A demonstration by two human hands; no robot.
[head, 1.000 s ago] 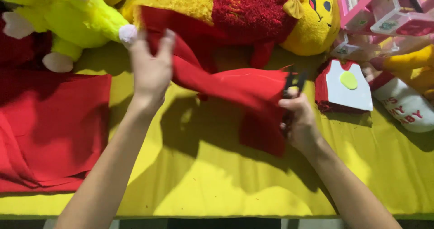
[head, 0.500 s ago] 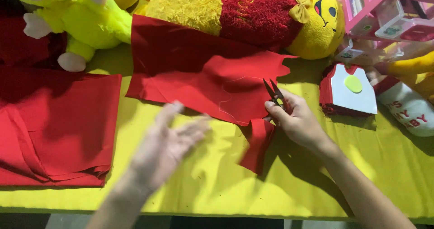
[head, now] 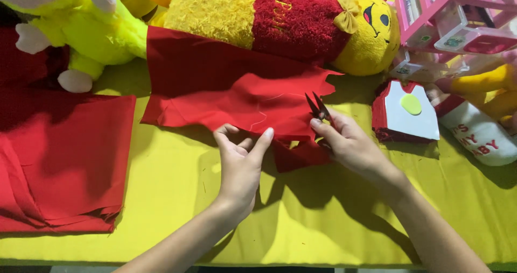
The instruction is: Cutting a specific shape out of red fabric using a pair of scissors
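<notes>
While the red cloth (head: pixel 231 90) lies just below the long yellow plush toy (head: pixel 280 20), the left hand (head: pixel 240 160) pinches its lower edge and the right hand (head: pixel 350 144) keeps its grip closed around small scissors (head: pixel 318 106).

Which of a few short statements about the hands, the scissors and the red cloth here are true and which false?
1. The right hand holds scissors. True.
2. The left hand rests on the green plush toy. False: it pinches the lower edge of the red cloth.
3. The table cover is yellow. True.
4. The folded red fabric stack lies right of the hands. False: it lies to the left.
</notes>
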